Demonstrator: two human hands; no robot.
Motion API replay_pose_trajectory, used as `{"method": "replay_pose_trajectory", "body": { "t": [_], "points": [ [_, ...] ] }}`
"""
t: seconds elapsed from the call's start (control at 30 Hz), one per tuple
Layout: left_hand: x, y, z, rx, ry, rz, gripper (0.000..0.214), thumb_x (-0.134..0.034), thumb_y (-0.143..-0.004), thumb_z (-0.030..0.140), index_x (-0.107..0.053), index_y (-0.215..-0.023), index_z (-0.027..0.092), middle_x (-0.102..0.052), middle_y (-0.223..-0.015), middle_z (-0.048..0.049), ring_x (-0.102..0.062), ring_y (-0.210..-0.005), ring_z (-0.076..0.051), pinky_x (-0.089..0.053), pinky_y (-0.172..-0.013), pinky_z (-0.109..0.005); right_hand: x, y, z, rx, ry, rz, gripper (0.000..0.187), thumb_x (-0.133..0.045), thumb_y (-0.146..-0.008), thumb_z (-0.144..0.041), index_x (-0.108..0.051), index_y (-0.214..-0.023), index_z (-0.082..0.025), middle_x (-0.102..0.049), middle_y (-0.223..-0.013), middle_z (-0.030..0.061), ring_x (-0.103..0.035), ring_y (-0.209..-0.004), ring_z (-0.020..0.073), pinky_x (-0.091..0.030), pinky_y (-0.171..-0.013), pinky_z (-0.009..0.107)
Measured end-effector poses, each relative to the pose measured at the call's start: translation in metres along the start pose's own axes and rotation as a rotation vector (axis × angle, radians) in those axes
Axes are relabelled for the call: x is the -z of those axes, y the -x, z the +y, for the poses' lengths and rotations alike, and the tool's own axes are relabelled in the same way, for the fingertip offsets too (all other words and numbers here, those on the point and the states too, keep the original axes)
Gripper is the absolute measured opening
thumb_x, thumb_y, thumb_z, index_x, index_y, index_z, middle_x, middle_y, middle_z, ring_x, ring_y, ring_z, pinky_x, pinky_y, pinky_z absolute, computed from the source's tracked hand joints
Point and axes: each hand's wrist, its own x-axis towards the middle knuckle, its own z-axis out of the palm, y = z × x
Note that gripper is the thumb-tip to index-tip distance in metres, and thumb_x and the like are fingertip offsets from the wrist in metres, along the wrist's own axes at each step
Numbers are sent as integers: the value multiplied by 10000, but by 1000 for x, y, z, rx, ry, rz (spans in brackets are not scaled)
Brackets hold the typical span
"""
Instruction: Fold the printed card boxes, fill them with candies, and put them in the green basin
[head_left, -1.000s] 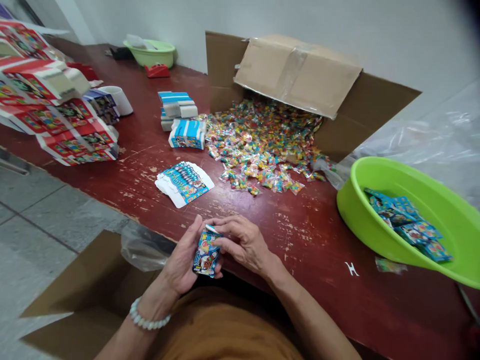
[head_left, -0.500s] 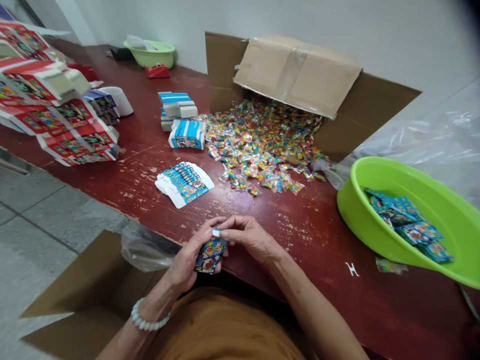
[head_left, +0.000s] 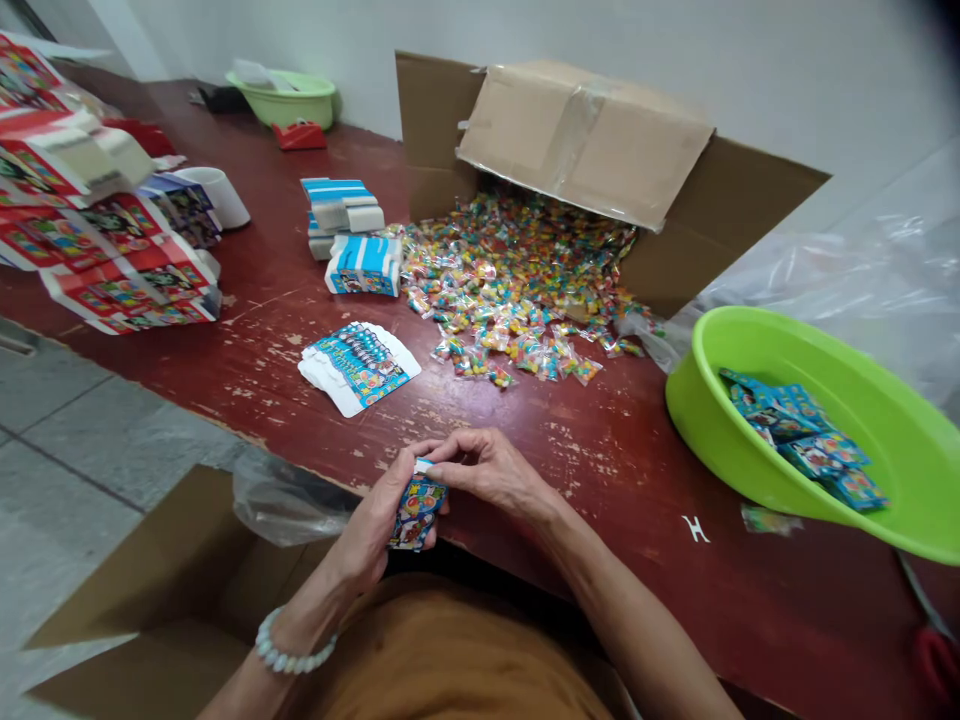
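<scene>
My left hand (head_left: 379,520) is wrapped round a small blue printed candy box (head_left: 417,512) just over the table's front edge. The thumb and fingers of my right hand (head_left: 484,470) pinch the white flap at the top of that box. Beyond my hands lies a fanned stack of flat blue cartons (head_left: 360,365). Farther back, a heap of clear candy packets (head_left: 517,290) spills out of a tipped cardboard box (head_left: 585,135). On the right, a green basin (head_left: 694,400) holds several filled-looking blue boxes (head_left: 814,440).
Bundled blue cartons (head_left: 364,265) stand left of the candy heap. Red carton bundles (head_left: 127,260) are piled at the left, beside a white roll (head_left: 217,197). A red tape dispenser (head_left: 300,135) sits at the back. An open cardboard box (head_left: 172,570) stands below the table edge.
The camera view has shifted slightly, so the table's things appear a little further left and up. My hands keep the same hold, the right fingers still at the box's top flap.
</scene>
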Motion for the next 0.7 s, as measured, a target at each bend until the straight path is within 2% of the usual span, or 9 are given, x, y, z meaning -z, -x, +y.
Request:
{"method": "replay_pose_trajectory", "body": {
  "t": [0.13,0.23,0.37,0.43,0.5,0.6,0.7],
  "points": [
    [5,-6,1,-8,-133,-27,728,-501,-866,700,-461,-1404,212,-660,-667,-18,-575,-468,-137,-458,-424,-213,1,-4,1,40,64,39,331,-829,-690,-470,-704,-751,-170,-699,-701,2,-627,-581,123,-511,-592,256],
    [8,-8,5,54,-155,-47,730,-492,-867,702,-444,-1411,218,-648,-617,-5,-551,-403,-131,-421,-376,-198,3,-5,0,121,163,67,291,-793,-741,-446,-701,-739,-170,-704,-749,12,-632,-645,131,-508,-627,256],
    [5,-8,7,114,-69,-31,597,-488,-903,633,-501,-1329,216,-653,-594,-13,-563,-390,-144,-440,-363,-205,5,4,-13,298,534,-13,131,-672,-884,-285,-732,-827,-183,-690,-834,21,-627,-764,132,-493,-732,260],
    [2,-9,6,149,12,-38,513,-496,-916,592,-547,-1251,206,-658,-587,-22,-578,-392,-154,-464,-365,-219,4,9,-18,344,712,-45,129,-610,-928,-230,-730,-893,-195,-691,-875,30,-626,-820,144,-491,-801,287],
    [0,-11,7,159,123,-30,405,-508,-931,524,-585,-1155,196,-657,-583,-22,-590,-386,-167,-481,-355,-239,2,13,-17,364,770,-25,158,-555,-961,-218,-708,-1001,-209,-700,-981,46,-635,-921,159,-488,-887,322],
    [-5,-15,10,124,321,49,213,-502,-949,334,-607,-1061,186,-684,-648,-23,-638,-441,-180,-521,-384,-261,-3,16,-4,401,700,38,273,-596,-950,-302,-625,-1208,-219,-649,-1237,87,-602,-1149,185,-460,-1004,355],
    [-10,-18,10,112,444,142,204,-455,-957,238,-619,-1061,174,-702,-704,-24,-655,-484,-167,-536,-430,-257,-9,19,11,427,763,59,671,-799,-765,-419,-517,-1340,-220,-567,-1382,118,-526,-1282,244,-415,-1069,398]
  ]
}}
